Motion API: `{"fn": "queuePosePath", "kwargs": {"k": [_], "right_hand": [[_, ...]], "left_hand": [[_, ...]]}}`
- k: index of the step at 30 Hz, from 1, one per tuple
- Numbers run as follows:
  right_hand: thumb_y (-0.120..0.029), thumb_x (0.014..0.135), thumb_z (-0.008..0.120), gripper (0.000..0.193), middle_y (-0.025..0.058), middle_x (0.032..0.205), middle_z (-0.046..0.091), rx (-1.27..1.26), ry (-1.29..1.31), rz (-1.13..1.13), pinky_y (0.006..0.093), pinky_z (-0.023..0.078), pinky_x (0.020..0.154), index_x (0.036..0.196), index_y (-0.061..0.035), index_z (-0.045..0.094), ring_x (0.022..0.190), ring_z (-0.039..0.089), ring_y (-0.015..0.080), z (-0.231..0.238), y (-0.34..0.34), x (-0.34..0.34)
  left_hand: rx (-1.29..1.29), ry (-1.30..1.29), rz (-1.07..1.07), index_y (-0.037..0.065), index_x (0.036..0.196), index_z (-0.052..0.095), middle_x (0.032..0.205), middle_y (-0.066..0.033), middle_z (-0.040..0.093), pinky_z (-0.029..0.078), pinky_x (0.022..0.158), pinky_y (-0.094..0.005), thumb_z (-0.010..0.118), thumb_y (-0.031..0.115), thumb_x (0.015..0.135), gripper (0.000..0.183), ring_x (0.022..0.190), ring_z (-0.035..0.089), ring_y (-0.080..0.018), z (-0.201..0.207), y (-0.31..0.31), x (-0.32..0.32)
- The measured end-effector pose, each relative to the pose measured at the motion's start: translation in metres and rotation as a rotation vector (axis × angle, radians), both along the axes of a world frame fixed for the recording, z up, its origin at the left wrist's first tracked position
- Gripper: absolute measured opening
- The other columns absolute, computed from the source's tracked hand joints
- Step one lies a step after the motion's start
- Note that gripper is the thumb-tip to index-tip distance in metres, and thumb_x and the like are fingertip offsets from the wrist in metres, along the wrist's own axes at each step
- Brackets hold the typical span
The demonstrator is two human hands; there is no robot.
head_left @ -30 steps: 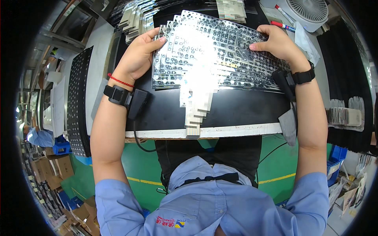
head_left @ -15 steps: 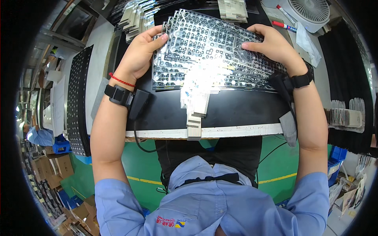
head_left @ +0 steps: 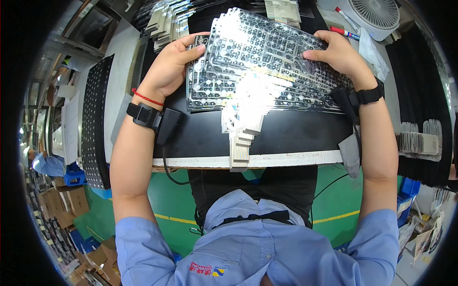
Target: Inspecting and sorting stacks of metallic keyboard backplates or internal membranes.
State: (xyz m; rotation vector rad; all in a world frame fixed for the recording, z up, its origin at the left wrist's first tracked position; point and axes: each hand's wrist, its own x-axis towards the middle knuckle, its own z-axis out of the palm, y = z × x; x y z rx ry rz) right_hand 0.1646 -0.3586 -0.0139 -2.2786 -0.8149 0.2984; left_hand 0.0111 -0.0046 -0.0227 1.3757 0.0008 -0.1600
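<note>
A fanned stack of clear sheets printed with black key-like patterns (head_left: 272,45) lies on the black work surface (head_left: 191,138). Pale tails (head_left: 240,150) hang from the sheets toward me, overlapping stepwise at the table's front edge. My left hand (head_left: 179,57) grips the stack's left edge, thumb on top and fingers beneath. At the right edge my right hand (head_left: 336,52) holds the sheets, its thumb pressed on the upper face. Bright glare washes out the middle of the stack and part of the tails.
More sheets with pale tails (head_left: 167,24) lie at the back left, and another tail bundle (head_left: 282,10) sits at the back. A white fan (head_left: 377,16), a red-capped marker (head_left: 344,32) and a white cloth (head_left: 373,55) are back right. Dotted black sheets (head_left: 95,124) are at the left.
The upper sheets have shifted right and fanned further from the lower ones. My right hand has moved slightly right with them; my left hand stays almost in place.
</note>
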Motion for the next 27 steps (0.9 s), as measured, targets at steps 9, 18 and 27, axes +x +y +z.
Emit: {"fn": "queuePosePath", "kwargs": {"k": [9,18,27], "right_hand": [[-0.026,0.075,0.086,0.048,0.0097,0.088,0.069,0.013,-0.025,0.018,0.0294,0.051,0.073,0.106,0.0033,0.066,0.078,0.064,0.0144,0.005,0.010,-0.012],[-0.027,0.075,0.086,0.046,0.0092,0.088,0.069,0.022,-0.054,0.032,0.0296,0.051,0.073,0.105,0.0026,0.066,0.078,0.064,0.0151,0.002,0.005,-0.008],[-0.029,0.075,0.087,0.050,0.0084,0.090,0.068,-0.008,-0.046,0.028,0.0290,0.050,0.073,0.109,0.0014,0.065,0.080,0.063,0.0141,0.000,0.001,-0.001]], "left_hand": [[0.069,-0.014,0.120,-0.001,0.126,0.060,0.109,-0.0071,0.071,0.056,0.083,-0.0244,0.059,0.008,0.099,0.029,0.092,0.068,-0.0093,-0.006,-0.003,0.000],[0.025,-0.002,0.143,-0.001,0.120,0.063,0.105,-0.0073,0.072,0.056,0.080,-0.0243,0.060,0.008,0.098,0.024,0.091,0.068,-0.0091,0.006,-0.016,-0.002],[0.119,0.002,0.159,-0.001,0.119,0.064,0.105,-0.0063,0.072,0.057,0.078,-0.0238,0.061,0.009,0.098,0.023,0.088,0.069,-0.0090,-0.005,-0.005,0.003]]}}
